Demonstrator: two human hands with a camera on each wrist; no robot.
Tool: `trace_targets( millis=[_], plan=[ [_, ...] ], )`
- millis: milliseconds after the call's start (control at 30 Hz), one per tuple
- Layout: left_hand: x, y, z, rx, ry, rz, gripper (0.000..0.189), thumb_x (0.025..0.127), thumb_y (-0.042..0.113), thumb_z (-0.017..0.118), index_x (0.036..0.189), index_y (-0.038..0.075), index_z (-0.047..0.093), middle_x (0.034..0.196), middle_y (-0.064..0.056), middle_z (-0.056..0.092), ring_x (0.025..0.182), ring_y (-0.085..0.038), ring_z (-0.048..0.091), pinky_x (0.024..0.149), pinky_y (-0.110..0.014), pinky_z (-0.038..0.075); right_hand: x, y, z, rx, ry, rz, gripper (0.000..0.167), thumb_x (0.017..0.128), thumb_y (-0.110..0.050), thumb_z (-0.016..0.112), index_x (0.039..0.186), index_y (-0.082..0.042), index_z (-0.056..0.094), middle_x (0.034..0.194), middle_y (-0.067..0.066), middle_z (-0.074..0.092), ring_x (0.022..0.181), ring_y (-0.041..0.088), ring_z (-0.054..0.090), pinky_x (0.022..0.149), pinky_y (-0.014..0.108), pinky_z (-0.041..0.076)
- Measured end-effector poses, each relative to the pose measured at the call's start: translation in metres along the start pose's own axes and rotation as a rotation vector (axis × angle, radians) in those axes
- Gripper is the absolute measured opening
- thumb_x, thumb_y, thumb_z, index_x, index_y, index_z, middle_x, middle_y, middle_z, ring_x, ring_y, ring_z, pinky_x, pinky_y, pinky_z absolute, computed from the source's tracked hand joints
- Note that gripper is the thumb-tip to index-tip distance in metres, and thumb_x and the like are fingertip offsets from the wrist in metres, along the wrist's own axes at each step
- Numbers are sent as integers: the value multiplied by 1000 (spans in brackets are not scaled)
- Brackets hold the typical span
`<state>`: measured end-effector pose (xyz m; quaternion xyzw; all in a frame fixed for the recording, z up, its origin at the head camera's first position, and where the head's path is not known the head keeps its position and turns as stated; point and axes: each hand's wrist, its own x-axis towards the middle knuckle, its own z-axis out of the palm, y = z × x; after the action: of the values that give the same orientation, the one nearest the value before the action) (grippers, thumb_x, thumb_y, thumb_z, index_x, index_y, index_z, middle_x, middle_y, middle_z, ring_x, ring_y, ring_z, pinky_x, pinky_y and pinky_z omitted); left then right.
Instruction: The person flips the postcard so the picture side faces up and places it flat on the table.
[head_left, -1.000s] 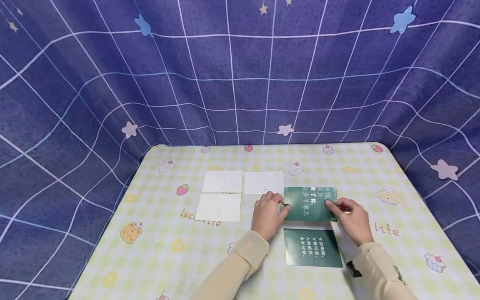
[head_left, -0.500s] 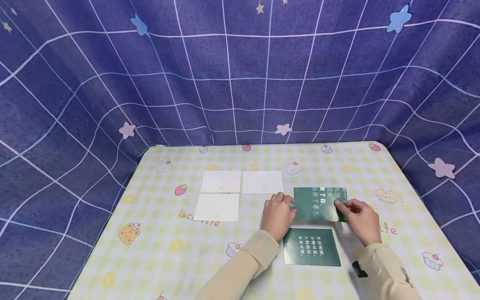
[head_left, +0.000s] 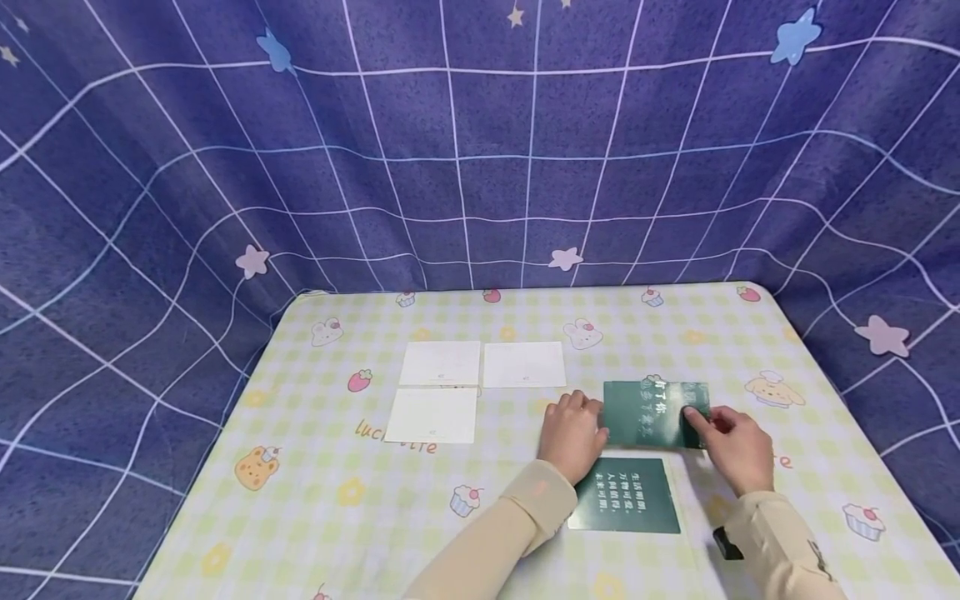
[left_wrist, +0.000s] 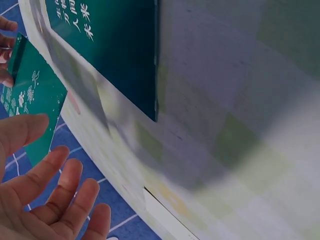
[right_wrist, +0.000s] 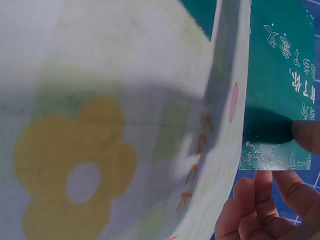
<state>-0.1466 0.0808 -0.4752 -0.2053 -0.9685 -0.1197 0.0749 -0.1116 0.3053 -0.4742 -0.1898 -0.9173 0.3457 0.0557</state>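
Head view: right hand (head_left: 738, 450) pinches the right end of the upper green card (head_left: 637, 417), held above the checked tablecloth (head_left: 300, 508). Left hand (head_left: 573, 435) is at the card's left edge. Lower green card (head_left: 633, 500) lies nearer the person, one corner hidden by the left cuff (head_left: 542, 493). Three white cards (head_left: 441, 364) lie to the left, two in the far row, one nearer.

Left wrist view: left fingers spread and relaxed, gripping nothing; contact with the upper green card cannot be determined.

Right wrist view: thumb (right_wrist: 306, 135) rests on the lettered face; fingertips pass behind the end.
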Motion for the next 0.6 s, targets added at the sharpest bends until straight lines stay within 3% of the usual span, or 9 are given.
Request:
trace_targets(
  millis=[200, 433, 600],
  plan=[
    [1, 7, 5, 55, 11, 38, 31, 89, 39, 77, 115, 21, 75, 108, 4, 66, 99, -13, 60, 82, -29, 47, 3, 11, -3, -43, -13, 12, 47, 99, -45, 63, 98, 2, 65, 87, 16, 63, 80, 35, 56, 70, 43, 40],
    [5, 12, 10, 80, -28, 43, 30, 90, 41, 76, 114, 23, 75, 106, 4, 66, 97, -13, 59, 82, -29, 46, 6, 19, -2, -54, -54, 60, 58, 100, -45, 59, 118, 10, 61, 105, 30, 63, 94, 44, 59, 82, 56, 46],
    [10, 15, 16, 84, -58, 44, 30, 90, 43, 76, 112, 23, 75, 106, 4, 66, 98, -12, 59, 82, -29, 45, 10, 20, -1, -57, -62, 106, 62, 100, -45, 58, 125, 11, 59, 113, 33, 62, 101, 47, 59, 85, 59, 46]
  ],
)
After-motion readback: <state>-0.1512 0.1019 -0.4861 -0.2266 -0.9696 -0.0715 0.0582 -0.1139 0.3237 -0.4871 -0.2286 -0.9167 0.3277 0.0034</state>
